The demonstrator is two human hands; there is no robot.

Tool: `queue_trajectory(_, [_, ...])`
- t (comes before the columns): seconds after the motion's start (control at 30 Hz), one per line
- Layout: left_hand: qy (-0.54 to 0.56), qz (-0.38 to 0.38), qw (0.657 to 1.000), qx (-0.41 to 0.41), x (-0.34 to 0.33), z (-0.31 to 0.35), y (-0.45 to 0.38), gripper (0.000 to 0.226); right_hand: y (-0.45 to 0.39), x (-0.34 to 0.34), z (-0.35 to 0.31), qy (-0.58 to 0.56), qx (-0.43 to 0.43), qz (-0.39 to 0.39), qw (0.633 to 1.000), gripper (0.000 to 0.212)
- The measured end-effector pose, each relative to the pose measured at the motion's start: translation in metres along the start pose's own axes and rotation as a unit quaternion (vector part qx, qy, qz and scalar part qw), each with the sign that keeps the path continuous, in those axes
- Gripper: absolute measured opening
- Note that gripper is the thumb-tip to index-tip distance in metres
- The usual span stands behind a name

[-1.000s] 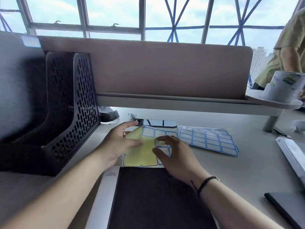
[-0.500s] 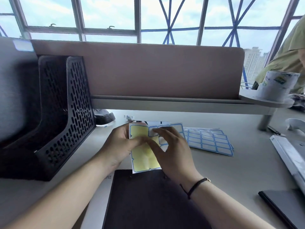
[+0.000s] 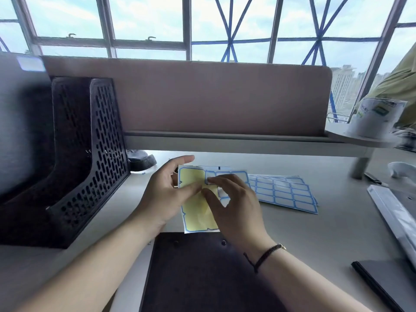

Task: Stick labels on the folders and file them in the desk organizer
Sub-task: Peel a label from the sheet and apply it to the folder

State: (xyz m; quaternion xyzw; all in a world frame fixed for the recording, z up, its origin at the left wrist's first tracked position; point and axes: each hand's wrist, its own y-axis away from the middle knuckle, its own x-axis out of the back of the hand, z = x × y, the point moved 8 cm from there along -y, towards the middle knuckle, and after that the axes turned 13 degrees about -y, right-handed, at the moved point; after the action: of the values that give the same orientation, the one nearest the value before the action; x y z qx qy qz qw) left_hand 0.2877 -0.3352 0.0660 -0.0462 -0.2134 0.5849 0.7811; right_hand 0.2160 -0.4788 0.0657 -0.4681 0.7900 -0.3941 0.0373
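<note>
Lifted off the desk since a second ago, the label sheet (image 3: 195, 212) is pinched by left hand (image 3: 166, 194) and right hand (image 3: 234, 206) fingers.

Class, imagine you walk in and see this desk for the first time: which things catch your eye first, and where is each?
In the middle, the left hand holds a mostly peeled yellow label sheet with blue borders while the right hand pinches a label on it. A tall black perforated desk organizer stands at the left, and a dark flat folder lies nearest the viewer. More blue-bordered label sheets lie to the right.
</note>
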Motion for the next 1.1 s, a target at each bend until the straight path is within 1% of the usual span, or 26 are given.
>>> queue_trajectory(0.27, [0.043, -0.025, 0.999, 0.017, -0.005, 0.001, 0.002, 0.044, 0.0, 0.001, 0.001, -0.008, -0.017, 0.006, 1.0, 0.02])
queue_trajectory(0.37, [0.06, -0.035, 0.997, 0.021, -0.006, -0.001, 0.002, 0.04, -0.001, 0.001, 0.001, -0.009, -0.019, 0.004, 1.0, 0.023])
queue_trajectory(0.47, [0.052, -0.041, 0.998, 0.015, -0.008, -0.004, 0.001, 0.025, -0.001, 0.001, 0.0, -0.004, -0.013, 0.006, 1.0, 0.019])
queue_trajectory(0.53, [0.034, -0.031, 0.999, 0.003, -0.007, -0.002, 0.002, 0.017, -0.002, 0.001, 0.0, -0.003, -0.011, 0.003, 1.0, 0.015])
queue_trajectory(0.6, [0.009, -0.012, 1.0, -0.014, -0.006, 0.002, 0.002, 0.022, -0.002, 0.0, 0.0, -0.004, -0.009, -0.001, 1.0, 0.012])
queue_trajectory(0.73, [-0.031, 0.002, 0.999, -0.031, -0.004, 0.006, 0.001, 0.048, 0.0, 0.001, -0.003, -0.009, 0.0, 0.002, 1.0, 0.012])
queue_trajectory(0.8, [-0.047, 0.011, 0.998, -0.031, -0.002, 0.003, 0.0, 0.055, 0.0, 0.0, -0.001, -0.013, -0.008, -0.001, 1.0, 0.013])
queue_trajectory(0.97, [-0.068, 0.012, 0.997, -0.034, -0.001, 0.005, 0.001, 0.061, -0.001, 0.0, 0.003, -0.018, -0.042, -0.012, 0.999, 0.017])
queue_trajectory(1.1, [-0.073, 0.006, 0.996, -0.042, -0.002, 0.012, 0.006, 0.058, -0.002, 0.002, 0.005, -0.027, -0.066, -0.015, 0.997, 0.014])
